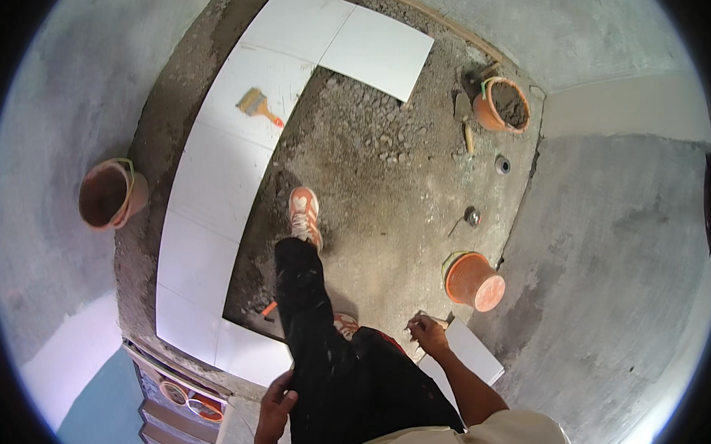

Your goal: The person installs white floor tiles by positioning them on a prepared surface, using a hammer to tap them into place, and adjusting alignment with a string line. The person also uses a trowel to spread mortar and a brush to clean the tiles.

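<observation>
Head view: right hand [427,334] had its fingers clamped on the white tile [470,357], long axis running down-right along the floor [386,190]; left hand [276,401] hung loosely open, farther off.

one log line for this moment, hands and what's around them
left hand: empty, open by black trouser leg | right hand: gripping edge of white tile | near: overturned orange bucket, laid white tiles, brush

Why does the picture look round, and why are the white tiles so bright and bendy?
Head view: a fisheye lens bends the glossy white floor tiles and leaves black corners; daylight glares off them, while the rough grey mortar bed stays dull. The right hand looks sharp.
</observation>
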{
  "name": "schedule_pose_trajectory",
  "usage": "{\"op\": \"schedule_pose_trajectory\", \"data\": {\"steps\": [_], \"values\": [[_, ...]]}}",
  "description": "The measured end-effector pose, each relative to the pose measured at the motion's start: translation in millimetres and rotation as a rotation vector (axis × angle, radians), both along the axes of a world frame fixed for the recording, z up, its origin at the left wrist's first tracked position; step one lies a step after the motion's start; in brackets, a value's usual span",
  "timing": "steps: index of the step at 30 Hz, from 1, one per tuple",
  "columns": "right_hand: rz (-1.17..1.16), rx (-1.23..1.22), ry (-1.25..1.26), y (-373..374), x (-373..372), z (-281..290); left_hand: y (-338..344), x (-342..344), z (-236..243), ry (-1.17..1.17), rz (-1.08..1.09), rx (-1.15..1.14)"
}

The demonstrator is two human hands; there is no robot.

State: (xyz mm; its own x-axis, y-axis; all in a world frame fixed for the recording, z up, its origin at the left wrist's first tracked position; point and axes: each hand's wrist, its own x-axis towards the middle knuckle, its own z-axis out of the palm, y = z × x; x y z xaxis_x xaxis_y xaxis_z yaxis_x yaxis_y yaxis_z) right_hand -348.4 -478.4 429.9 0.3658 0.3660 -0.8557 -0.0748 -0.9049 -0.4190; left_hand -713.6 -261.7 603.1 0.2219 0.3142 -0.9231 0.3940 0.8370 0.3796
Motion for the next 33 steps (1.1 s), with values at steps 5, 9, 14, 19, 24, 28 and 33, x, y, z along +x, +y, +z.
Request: {"op": "schedule_pose_trajectory", "data": {"steps": [5, 9, 14, 19, 24, 28, 33], "values": [[0.168, -0.191, -0.118, 97, 72, 37, 133, 103, -27, 0.036, -0.47, 0.047], [-0.38, -0.161, 0.023, 180, 143, 61, 222, 168, -27, 0.057, -0.776, 0.428], [-0.058, -0.168, -0.109, 242, 229, 166, 284, 250, 17, 0.223, -0.986, 0.276], [0.027, -0.304, 0.397, 292, 358, 182, 341, 364, 18, 0.135, -0.957, 0.227], [-0.307, 0.179, 0.965, 345, 518, 61, 382, 517, 9, 0.305, -0.912, 0.124], [-0.187, 0.283, -0.061, 411, 623, -116, 420, 626, -61, 0.267, -0.676, 0.225], [-0.17, 0.485, -0.377, 533, 771, -284, 480, 710, -171, -0.013, -0.936, 0.363]]}}
